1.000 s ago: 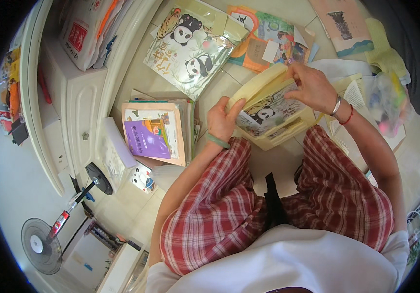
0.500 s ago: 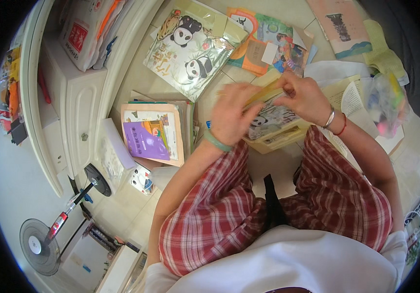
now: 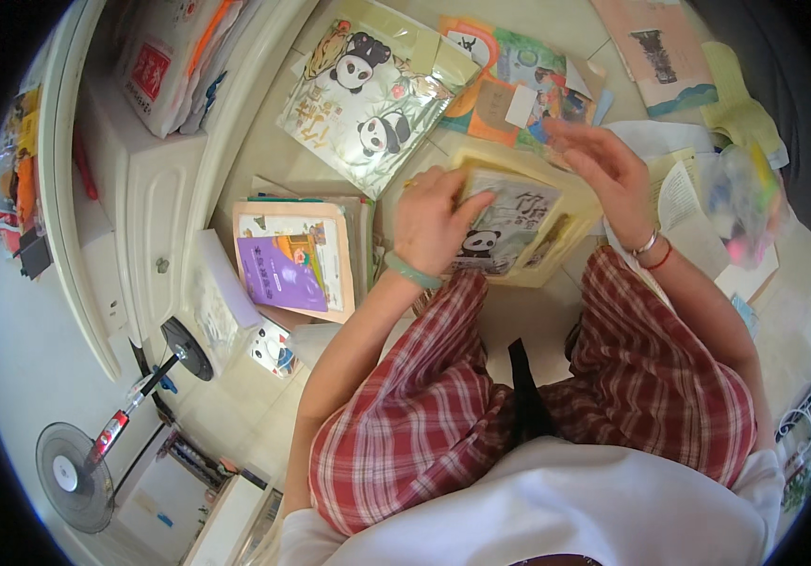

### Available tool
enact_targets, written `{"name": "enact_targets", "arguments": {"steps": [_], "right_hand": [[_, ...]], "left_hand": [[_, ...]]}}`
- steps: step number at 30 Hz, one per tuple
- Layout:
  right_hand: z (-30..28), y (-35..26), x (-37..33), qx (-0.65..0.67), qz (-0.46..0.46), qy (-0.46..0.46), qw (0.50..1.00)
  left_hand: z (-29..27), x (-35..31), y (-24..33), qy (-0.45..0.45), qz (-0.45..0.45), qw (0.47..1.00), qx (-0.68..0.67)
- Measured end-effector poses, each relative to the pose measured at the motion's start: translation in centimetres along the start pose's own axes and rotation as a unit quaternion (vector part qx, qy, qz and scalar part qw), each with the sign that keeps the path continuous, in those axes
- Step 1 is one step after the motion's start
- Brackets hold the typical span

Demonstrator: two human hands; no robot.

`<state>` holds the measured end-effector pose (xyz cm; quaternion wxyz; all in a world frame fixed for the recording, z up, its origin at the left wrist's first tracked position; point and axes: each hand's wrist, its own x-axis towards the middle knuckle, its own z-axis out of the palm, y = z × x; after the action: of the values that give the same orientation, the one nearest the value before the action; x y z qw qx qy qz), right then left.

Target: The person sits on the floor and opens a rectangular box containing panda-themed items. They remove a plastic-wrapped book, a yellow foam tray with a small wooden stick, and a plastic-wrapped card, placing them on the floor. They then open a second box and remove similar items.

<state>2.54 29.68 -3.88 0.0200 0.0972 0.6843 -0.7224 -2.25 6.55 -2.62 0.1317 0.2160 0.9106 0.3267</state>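
My left hand (image 3: 434, 215) grips the left edge of a shallow pale yellow box (image 3: 579, 209), its thumb lying over the rim. Inside the box sits a panda-printed packet (image 3: 509, 215), with a yellow insert showing along its right side. The box is tilted above my knees. My right hand (image 3: 605, 172) hovers over the box's upper right corner, fingers stretched out and holding nothing. Beyond the left hand, on the floor, lies a large shiny panda-printed bag (image 3: 377, 99).
A stack of books (image 3: 297, 255) with a purple and cream cover stands at the left, beside a white cabinet (image 3: 156, 203). Colourful booklets (image 3: 528, 80) lie ahead. At right are a clear plastic bag (image 3: 743, 203), open pages (image 3: 681, 193) and a greenish cloth (image 3: 740, 94).
My right hand has let go of the box and moved right, its fingers opening. The box now lies flatter, showing more of the panda packet. The left hand has moved slightly to the left.
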Motion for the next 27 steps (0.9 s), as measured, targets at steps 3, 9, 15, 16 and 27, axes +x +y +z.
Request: {"name": "enact_targets", "arguments": {"steps": [3,9,15,16,27], "right_hand": [[-1.9,2.4,1.1,-0.188,0.013,-0.023,0.982],[-0.3,2.9,1.0,-0.409,-0.017,-0.104,0.906],[0.1,2.5,1.3,-0.459,-0.094,-0.125,0.875],[0.0,2.6,1.3,-0.462,-0.09,-0.136,0.872],[-10.8,12.6,3.5,-0.337,0.064,-0.068,0.937]], "left_hand": [[0.5,-0.6,-0.5,-0.013,-0.063,0.995,-0.081],[0.0,-1.1,-0.9,-0.013,-0.083,0.992,-0.091],[-2.0,-0.1,1.3,-0.155,-0.088,0.984,0.027],[-2.0,0.2,1.8,-0.188,-0.08,0.975,0.085],[-1.5,-2.3,-2.5,0.057,-0.167,0.953,-0.247]]}}
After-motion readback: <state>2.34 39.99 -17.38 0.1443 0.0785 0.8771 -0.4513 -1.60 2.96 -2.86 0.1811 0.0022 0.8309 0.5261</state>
